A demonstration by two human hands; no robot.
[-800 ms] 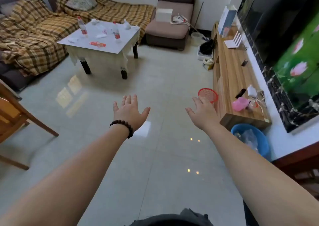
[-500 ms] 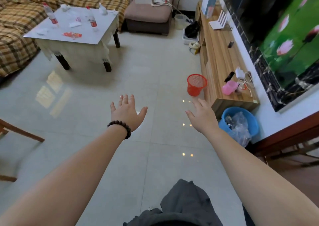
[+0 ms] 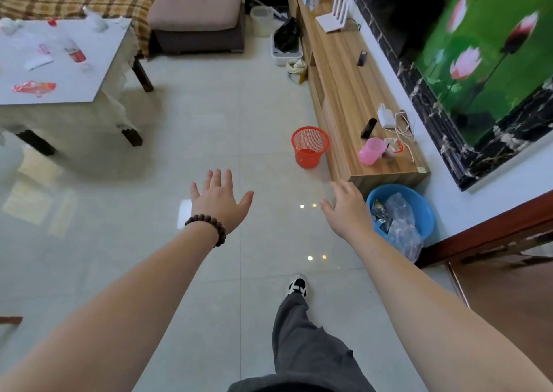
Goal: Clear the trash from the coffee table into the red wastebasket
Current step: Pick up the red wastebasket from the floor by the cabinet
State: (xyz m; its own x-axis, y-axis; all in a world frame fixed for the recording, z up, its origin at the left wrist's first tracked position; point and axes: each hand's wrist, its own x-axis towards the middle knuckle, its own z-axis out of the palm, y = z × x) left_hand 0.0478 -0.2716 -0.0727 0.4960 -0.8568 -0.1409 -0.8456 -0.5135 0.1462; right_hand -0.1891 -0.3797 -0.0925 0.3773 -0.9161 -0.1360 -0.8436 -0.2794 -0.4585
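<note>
- Beside the long wooden cabinet [image 3: 353,71] on the right, the red wastebasket [image 3: 310,146] stands upright on the glossy tiled floor [image 3: 209,116]; it is a tapered round basket of open plastic mesh and looks empty.
- Left hand [image 3: 220,200] and right hand [image 3: 347,204] are both spread wide, palms down, holding nothing.
- Trash lies on the white tabletop [image 3: 89,71] at far left: a crumpled red wrapper [image 3: 34,88], a clear plastic bottle [image 3: 73,49] with a red label, a white paper scrap [image 3: 39,62].
- My judgement: fetch the basket first, gripping its stiff rim, and set it just beside the table.
- Crinkly film and a light bottle will slip; pinch firmly.
</note>
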